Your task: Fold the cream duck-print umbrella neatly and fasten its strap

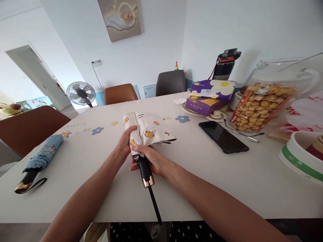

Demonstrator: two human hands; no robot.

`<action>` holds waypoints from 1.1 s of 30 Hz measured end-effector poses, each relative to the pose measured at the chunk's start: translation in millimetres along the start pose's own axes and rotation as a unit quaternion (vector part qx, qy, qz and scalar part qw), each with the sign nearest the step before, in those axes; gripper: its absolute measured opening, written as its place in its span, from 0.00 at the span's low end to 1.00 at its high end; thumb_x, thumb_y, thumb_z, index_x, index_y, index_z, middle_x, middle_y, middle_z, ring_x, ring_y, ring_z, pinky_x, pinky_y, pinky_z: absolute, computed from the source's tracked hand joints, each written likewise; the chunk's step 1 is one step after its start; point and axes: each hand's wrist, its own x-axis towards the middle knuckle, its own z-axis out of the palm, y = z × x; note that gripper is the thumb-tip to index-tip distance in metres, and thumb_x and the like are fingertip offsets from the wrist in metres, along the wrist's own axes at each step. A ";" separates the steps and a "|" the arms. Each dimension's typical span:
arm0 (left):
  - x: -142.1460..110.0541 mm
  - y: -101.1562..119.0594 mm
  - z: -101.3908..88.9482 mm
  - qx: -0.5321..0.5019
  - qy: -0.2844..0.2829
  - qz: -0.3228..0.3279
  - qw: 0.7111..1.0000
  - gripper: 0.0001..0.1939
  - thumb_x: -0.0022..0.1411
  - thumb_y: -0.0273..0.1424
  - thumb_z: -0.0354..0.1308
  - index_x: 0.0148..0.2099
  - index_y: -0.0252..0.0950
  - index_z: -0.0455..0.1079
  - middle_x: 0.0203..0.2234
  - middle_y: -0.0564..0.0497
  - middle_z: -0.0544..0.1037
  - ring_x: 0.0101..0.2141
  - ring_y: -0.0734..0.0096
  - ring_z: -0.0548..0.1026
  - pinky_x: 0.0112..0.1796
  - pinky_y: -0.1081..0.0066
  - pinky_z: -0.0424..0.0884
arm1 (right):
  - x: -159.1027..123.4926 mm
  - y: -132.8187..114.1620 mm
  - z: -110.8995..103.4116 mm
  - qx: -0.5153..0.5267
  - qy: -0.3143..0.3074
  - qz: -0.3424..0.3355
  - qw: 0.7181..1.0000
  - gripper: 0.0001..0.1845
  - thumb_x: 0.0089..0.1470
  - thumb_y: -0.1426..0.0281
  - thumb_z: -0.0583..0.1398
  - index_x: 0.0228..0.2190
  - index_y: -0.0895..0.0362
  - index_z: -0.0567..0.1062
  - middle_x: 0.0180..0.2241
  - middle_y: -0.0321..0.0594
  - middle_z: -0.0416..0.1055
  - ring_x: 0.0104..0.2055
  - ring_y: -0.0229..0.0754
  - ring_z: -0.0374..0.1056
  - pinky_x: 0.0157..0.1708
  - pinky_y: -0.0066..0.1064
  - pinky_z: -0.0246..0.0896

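Observation:
A folded white umbrella (148,129) printed with small yellow ducks lies over the middle of the white table (191,174). Its black handle with a gold end (146,173) points toward me, and a black wrist strap hangs off the table edge. My left hand (126,141) is wrapped round the gathered canopy just above the handle. My right hand (151,159) grips the umbrella where the canopy meets the handle. A folded blue umbrella (41,158) with a black handle lies at the table's left end, away from both hands.
A black phone (223,136) lies to the right of my hands. Behind it are purple boxes (209,97), a clear jar of snacks (267,102) and a white and green bowl (302,154). Brown chairs (27,126) and a fan (80,93) stand beyond the table.

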 end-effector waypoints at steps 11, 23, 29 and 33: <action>24.3 11.5 -33.8 0.281 0.312 0.311 0.853 0.25 0.45 0.31 0.61 0.48 0.34 0.63 0.47 0.42 0.71 0.50 0.59 0.67 0.49 0.63 0.64 | 0.3 4.4 5.8 0.018 0.070 0.052 0.996 0.07 0.43 0.74 0.61 0.29 0.60 0.68 0.20 0.33 0.61 0.19 0.32 0.60 0.13 0.24 0.62; 42.2 2.9 66.2 0.806 -0.197 0.141 0.540 0.20 0.48 0.24 0.50 0.45 0.43 0.69 0.48 0.54 0.71 0.48 0.64 0.66 0.49 0.68 0.60 | 2.5 2.2 4.8 0.038 0.068 0.079 0.994 0.05 0.45 0.76 0.58 0.26 0.60 0.64 0.19 0.35 0.62 0.17 0.34 0.60 0.13 0.27 0.62; 52.2 -10.2 60.8 0.849 -0.175 0.156 0.472 0.08 0.48 0.28 0.53 0.33 0.39 0.69 0.37 0.51 0.74 0.36 0.66 0.70 0.35 0.71 0.65 | 5.9 4.9 4.4 0.029 0.072 0.076 0.994 0.03 0.45 0.78 0.56 0.26 0.61 0.65 0.19 0.36 0.63 0.16 0.34 0.60 0.13 0.29 0.62; 45.0 -8.3 59.0 0.771 -0.114 0.325 0.535 0.05 0.54 0.27 0.49 0.32 0.38 0.66 0.41 0.51 0.73 0.42 0.66 0.69 0.40 0.68 0.65 | 5.3 4.8 3.7 0.021 0.067 0.077 0.995 0.03 0.44 0.77 0.58 0.25 0.61 0.66 0.19 0.36 0.63 0.16 0.34 0.60 0.13 0.28 0.62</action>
